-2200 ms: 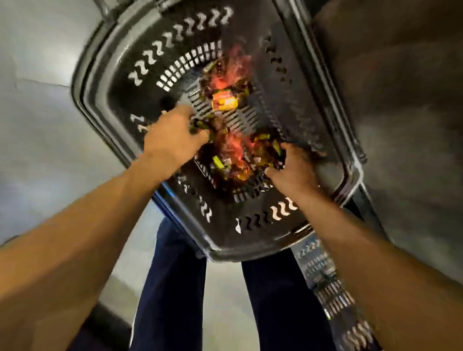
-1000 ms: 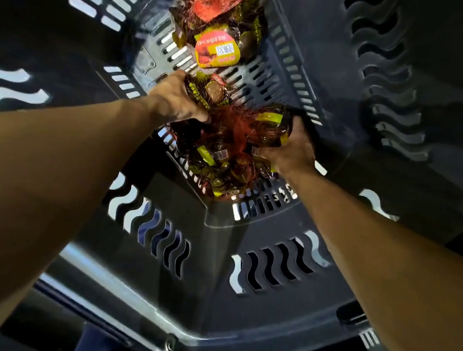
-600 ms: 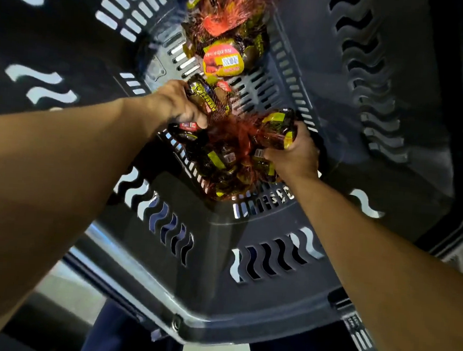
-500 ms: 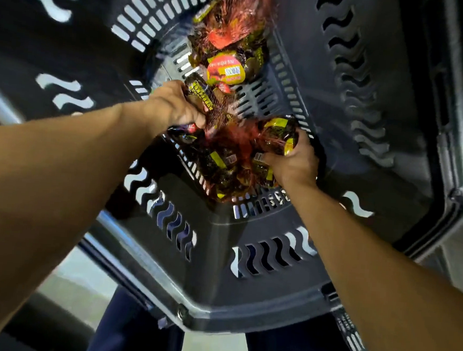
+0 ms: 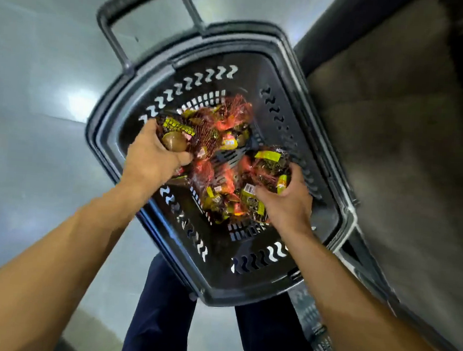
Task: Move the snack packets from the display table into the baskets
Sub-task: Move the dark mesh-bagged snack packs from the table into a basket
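Note:
A black plastic basket with wavy slots stands on the floor below me. Several red-net snack packets with yellow labels lie on its bottom. My left hand grips one net packet at the basket's left side, lifted above the pile. My right hand grips another net packet at the right side, also raised off the bottom. Both hands are inside the basket's rim.
The basket's pull handle sticks out at the top left. A dark brown table fills the right side. A second slotted basket shows at the bottom right. My legs stand on the grey floor.
The camera has pulled back and up from inside the basket. Both hands have lifted their packets off the pile and moved apart, the left one further left.

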